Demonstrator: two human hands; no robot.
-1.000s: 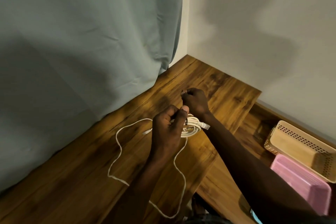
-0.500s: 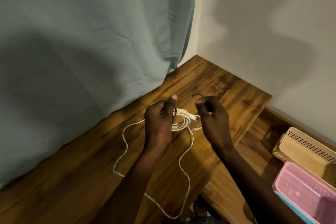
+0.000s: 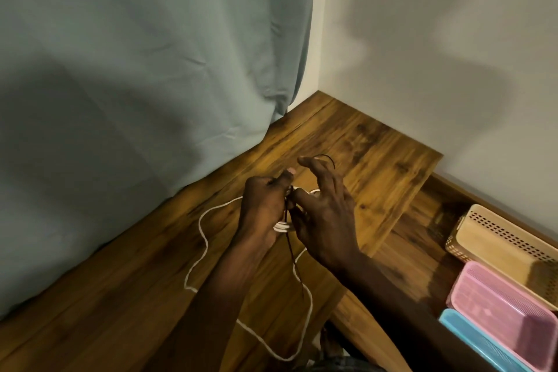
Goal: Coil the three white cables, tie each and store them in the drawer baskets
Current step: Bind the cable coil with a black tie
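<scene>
While the left hand grips a small coil of white cable above a wooden top, the right hand works just beside it, the two touching at the middle of the view. The left fingers are curled round the coil, with the thumb raised at the top. The right hand's forefinger and thumb are stretched forward and apart, while its lower fingers bend in against the coil; whether they pinch anything, I cannot tell. A thin dark tie runs down from between the hands and hangs over the wood, and a short dark curve of it shows above the right fingertips.

From the coil, a loose length of cable trails left and down across the top in a wide loop, swings round near the bottom edge of the view and climbs back toward the hands.

A grey-green curtain hangs along the left, its hem meeting the wood. A pale wall fills the upper right. At lower right, below the top's edge, three baskets lie side by side in a wooden drawer: a beige basket farthest, a pink basket in the middle and a blue basket nearest.
</scene>
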